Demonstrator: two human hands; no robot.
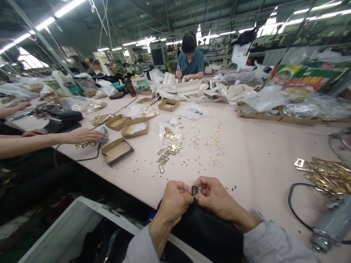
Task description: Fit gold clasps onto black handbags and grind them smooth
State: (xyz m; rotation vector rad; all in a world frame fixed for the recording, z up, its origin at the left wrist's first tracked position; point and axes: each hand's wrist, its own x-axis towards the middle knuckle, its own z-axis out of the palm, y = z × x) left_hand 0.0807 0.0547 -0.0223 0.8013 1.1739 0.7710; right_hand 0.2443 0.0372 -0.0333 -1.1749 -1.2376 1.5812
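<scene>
Over at the near edge I see 2 hands, 1 left hand [175, 202] and 1 right hand [215, 197], with 1 small black tab [194, 190] and 1 pale crate [82, 226]. Across the left and middle of the table stand 5 small open cardboard boxes [116, 151], plus 2 grey corded tools [331, 221], 1 dark bottle [129, 87] and 1 blue-shirted person [191, 62]; the scattered black bits [184, 164] are too small to count.

Light grey long sleeves [276, 243], loose creased fabric, bare hands [175, 201], plain cuffs
</scene>
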